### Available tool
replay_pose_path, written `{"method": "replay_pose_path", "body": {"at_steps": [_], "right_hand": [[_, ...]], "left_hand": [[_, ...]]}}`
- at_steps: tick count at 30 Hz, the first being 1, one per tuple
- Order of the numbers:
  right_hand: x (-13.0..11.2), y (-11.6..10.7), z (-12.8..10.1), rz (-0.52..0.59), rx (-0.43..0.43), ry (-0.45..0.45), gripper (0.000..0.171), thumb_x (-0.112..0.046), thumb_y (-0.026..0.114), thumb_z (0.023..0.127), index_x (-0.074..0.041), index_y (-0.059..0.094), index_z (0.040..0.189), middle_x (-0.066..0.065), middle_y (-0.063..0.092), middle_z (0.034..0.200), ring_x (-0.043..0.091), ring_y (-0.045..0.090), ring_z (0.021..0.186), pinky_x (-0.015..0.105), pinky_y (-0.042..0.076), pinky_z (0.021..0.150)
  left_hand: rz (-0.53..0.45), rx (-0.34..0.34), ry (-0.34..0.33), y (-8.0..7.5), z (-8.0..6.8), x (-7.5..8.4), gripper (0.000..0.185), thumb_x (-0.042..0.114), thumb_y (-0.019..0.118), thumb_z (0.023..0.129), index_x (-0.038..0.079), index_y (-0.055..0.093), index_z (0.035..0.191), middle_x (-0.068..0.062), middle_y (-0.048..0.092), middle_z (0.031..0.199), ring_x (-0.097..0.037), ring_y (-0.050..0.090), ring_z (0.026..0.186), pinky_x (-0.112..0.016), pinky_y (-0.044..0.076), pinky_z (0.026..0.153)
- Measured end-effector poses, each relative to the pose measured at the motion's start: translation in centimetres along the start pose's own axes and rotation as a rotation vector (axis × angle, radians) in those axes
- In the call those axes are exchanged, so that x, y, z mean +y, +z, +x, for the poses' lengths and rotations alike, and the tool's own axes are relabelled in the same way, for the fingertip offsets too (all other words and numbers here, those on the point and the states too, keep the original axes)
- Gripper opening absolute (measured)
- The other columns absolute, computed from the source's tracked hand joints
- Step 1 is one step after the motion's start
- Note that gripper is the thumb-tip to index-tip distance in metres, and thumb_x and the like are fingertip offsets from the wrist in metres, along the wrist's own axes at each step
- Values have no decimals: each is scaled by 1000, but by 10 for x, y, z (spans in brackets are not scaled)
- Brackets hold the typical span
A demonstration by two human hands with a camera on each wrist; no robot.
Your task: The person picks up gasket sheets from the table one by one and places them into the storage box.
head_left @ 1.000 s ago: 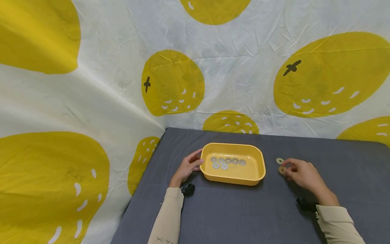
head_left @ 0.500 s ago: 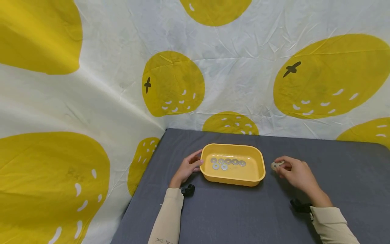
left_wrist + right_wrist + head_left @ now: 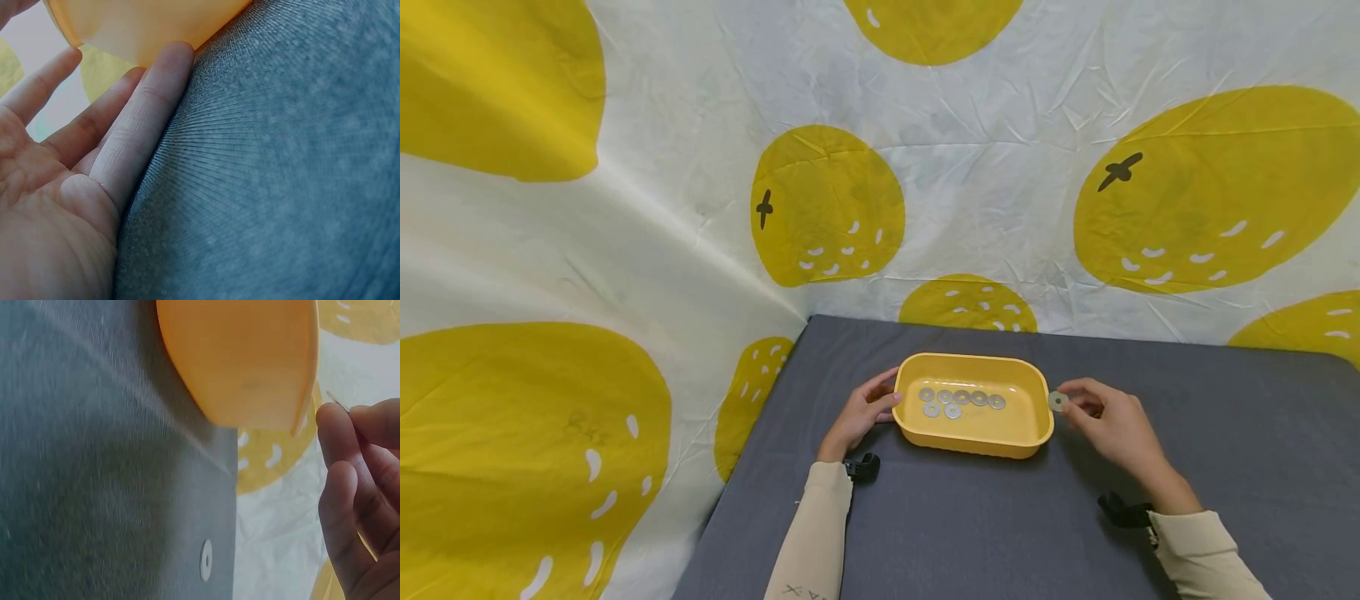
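A flat metal washer (image 3: 1057, 402) is pinched between the thumb and forefinger of my right hand (image 3: 1116, 425), just beside the right rim of the yellow tray (image 3: 992, 429). The right wrist view shows that washer (image 3: 337, 400) nearly edge-on above the rim. On the tray floor lie several washers (image 3: 962, 397), arranged in two rows. My left hand (image 3: 855, 419) rests against the tray's left end; in the left wrist view its fingers (image 3: 134, 128) are extended, with tips at the outer wall.
One loose washer (image 3: 206, 560) lies on the dark grey cloth, seen in the right wrist view; the right hand hides it in the head view. Behind and to the left of the table (image 3: 940, 517) hangs a white curtain (image 3: 985, 200) with yellow fruit prints.
My right hand has moved left from the spot right of the tray, carrying a washer up to the right rim. The left hand and tray have stayed in place.
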State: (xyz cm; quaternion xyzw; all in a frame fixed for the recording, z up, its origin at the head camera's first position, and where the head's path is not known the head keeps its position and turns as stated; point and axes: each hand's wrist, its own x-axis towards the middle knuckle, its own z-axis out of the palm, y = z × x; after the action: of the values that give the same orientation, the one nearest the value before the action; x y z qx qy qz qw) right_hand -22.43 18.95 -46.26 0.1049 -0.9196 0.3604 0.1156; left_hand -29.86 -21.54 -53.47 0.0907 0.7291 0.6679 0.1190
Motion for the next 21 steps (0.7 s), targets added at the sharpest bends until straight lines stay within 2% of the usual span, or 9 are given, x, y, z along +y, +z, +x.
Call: {"method": "replay_pose_path", "body": {"at_steps": [8,21], "right_hand": [[-13,10,-2,67,18,-29,23,-12,74,95,-8,71,117,5,77,83,12,68,64,23,48,54],[-33,33,0,178,-33,-113,21,-1,71,93,-5,71,114,9,76,83,12,65,63,24,49,51]], "left_hand": [[6,-4,-3,0,0,-1,59,33,72,97,33,50,152,-16,57,139,-26,64,118,-38,63,89],[8,-11,18,-1,0,-4,58,32,71,98,33,49,152,-16,58,139,-29,64,120,-37,63,89]]}}
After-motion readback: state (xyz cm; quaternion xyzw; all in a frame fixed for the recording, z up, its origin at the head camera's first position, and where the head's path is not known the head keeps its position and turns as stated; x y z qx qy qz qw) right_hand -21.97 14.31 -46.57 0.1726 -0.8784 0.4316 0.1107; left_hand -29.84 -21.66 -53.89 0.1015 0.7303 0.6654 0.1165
